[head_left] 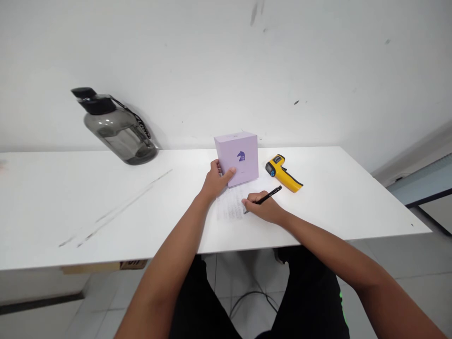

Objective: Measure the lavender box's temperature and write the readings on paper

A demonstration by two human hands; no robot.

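My left hand (217,180) grips the lower left edge of a light purple box (238,162), its thumb on the front face. A dark blue horse-head mark shows on that face, and the box stands slightly tilted. In my right hand (263,206) is a black pen (271,194), its tip pointing down at a white sheet of paper (229,207). Rows of faint, blurred writing cover part of the sheet, just in front of the box. Whether the pen tip touches the paper I cannot tell.
A yellow and black infrared thermometer (284,173) lies right of the box. At the left back stands a grey see-through water bottle (120,129) with a black lid. The white table (116,207) meets a wall behind; its front edge is near my legs.
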